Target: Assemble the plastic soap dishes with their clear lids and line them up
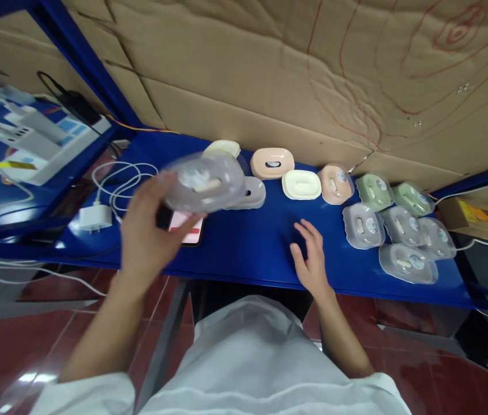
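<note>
My left hand (146,227) grips a grey oval box with a transparent lid (205,183), raised above the blue table and slightly blurred. A round sticker and a pale, short piece show through its lid. Partly hidden behind it are a grey oval piece with a slot (255,193) and a cream one (223,147). My right hand (312,262) hovers over the table's front part, fingers apart, holding nothing. Beyond it lie a cream oval dish (301,185), a peach slotted piece (273,162) and a peach lidded box (336,184).
Several green and grey lidded boxes (400,225) cluster at the right. A phone (187,229) lies below the raised box. At the left are a white charger with cable (96,218) and a power strip (60,153). Cardboard (235,75) walls the back; a cardboard carton (469,219) stands far right.
</note>
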`<state>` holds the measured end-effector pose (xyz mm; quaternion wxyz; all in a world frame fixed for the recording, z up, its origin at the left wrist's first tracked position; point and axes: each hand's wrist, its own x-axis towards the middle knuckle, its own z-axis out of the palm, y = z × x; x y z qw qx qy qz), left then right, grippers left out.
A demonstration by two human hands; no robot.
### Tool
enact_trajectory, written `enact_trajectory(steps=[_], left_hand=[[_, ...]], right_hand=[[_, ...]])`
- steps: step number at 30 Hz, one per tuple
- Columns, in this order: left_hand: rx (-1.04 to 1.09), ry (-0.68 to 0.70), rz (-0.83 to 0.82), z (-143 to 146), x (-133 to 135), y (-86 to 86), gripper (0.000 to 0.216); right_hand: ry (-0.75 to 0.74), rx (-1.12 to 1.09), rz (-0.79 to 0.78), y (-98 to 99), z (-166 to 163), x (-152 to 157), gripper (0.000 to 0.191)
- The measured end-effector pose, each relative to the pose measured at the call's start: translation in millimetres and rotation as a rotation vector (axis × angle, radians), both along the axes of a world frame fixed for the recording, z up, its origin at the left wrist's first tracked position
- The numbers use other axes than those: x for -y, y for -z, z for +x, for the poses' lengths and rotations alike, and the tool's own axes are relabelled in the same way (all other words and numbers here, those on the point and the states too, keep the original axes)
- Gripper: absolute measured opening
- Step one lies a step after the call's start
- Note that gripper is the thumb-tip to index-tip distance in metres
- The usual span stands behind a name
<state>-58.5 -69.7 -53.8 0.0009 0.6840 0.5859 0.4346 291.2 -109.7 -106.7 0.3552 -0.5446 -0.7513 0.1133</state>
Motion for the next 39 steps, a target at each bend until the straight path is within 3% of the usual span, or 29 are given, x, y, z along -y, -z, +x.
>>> enact_trajectory(steps=[3, 8, 13, 16, 18, 20, 23, 26, 30, 35, 39], left_hand=[[-0.021, -0.105, -0.072, -34.5, -51.3, -11.9, 0.084], [-0.028, -0.313, -0.285, -59.5, -125.1, 8.6, 0.110], [0.024, -0.301, -0.457, -59.2, -156.4, 20.1, 0.107], [-0.074, -0.222, -0.289, -42.6, -145.9, 12.1, 0.096], [-0.148, -0.159, -0.192, -21.3, -126.7, 5.9, 0.075], [-0.264, 0.024, -0.213, 6.7, -101.3, 3.1, 0.049], [-0.471, 0.247, -0.286, 51.1, -62.0, 7.5, 0.041], [-0.556, 0.419, -0.299, 84.1, -35.2, 16.1, 0.037], [-0.578, 0.580, -0.253, 102.6, -30.3, 20.0, 0.034], [-0.513, 0.642, -0.258, 95.5, -47.0, 14.6, 0.024], [-0.294, 0.471, -0.181, 80.4, -53.0, 9.0, 0.022]], right_hand=[[-0.052, 0.142, -0.057, 3.0, -5.2, -4.4, 0.036], [-0.095, 0.251, -0.047, 8.0, -9.2, -5.3, 0.037], [-0.106, 0.241, -0.070, 7.9, -7.2, -6.8, 0.038], [-0.109, 0.250, -0.078, 7.7, -8.3, -6.9, 0.038], [-0.106, 0.257, -0.084, 7.5, -10.0, -5.5, 0.038], [-0.107, 0.262, -0.085, 6.1, -10.1, -4.8, 0.037], [-0.126, 0.285, -0.077, 0.3, -0.9, -13.6, 0.040], [-0.112, 0.368, -0.038, -8.4, 21.1, -43.4, 0.050], [-0.068, 0.470, 0.027, -15.5, 49.9, -99.0, 0.056], [-0.090, 0.476, -0.010, -12.1, 54.1, -123.4, 0.036], [-0.223, 0.395, -0.028, -8.7, 44.7, -107.1, 0.034]])
